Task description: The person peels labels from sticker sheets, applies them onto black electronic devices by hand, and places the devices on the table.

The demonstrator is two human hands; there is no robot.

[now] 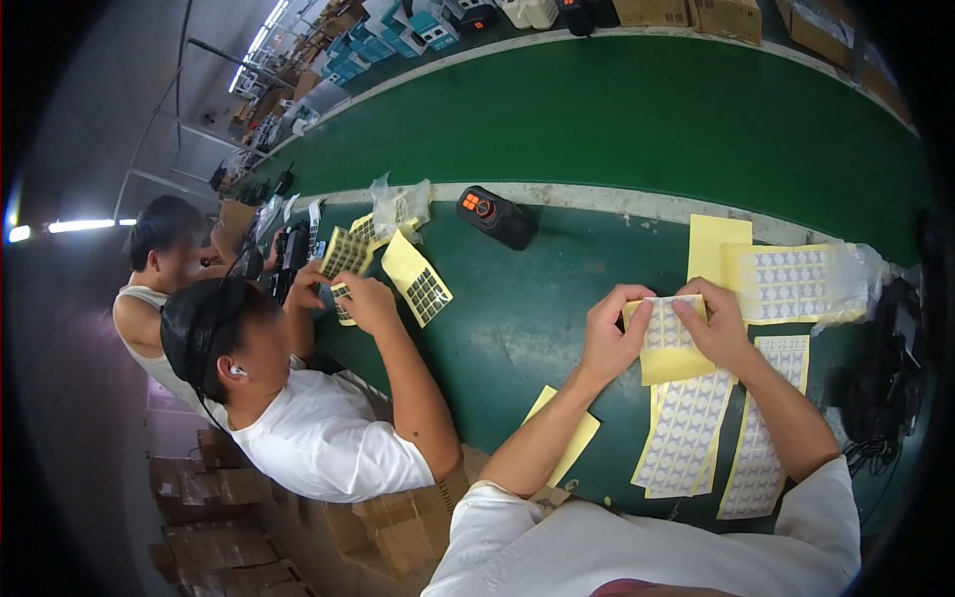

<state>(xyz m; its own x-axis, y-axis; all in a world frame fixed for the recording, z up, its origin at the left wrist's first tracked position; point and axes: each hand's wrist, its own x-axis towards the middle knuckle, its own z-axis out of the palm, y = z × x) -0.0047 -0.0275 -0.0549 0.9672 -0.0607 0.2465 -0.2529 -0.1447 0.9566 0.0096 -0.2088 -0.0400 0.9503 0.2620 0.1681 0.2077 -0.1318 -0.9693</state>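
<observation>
Between my two hands is a yellow-backed sticker sheet with white printed labels at its top. My left hand pinches its left edge, thumb on the front. At its upper right, my right hand grips the same sheet, thumb near the labels. Below it on the green table lies a stack of label sheets, fanned a little. Another label sheet lies to the right of that stack. A blank yellow sheet rests partly behind my left forearm.
More label sheets and clear plastic lie at the back right, beside black cables. A black device with orange buttons stands near the conveyor belt. Two people sit at left; the nearer person's hands hold sheets of dark labels.
</observation>
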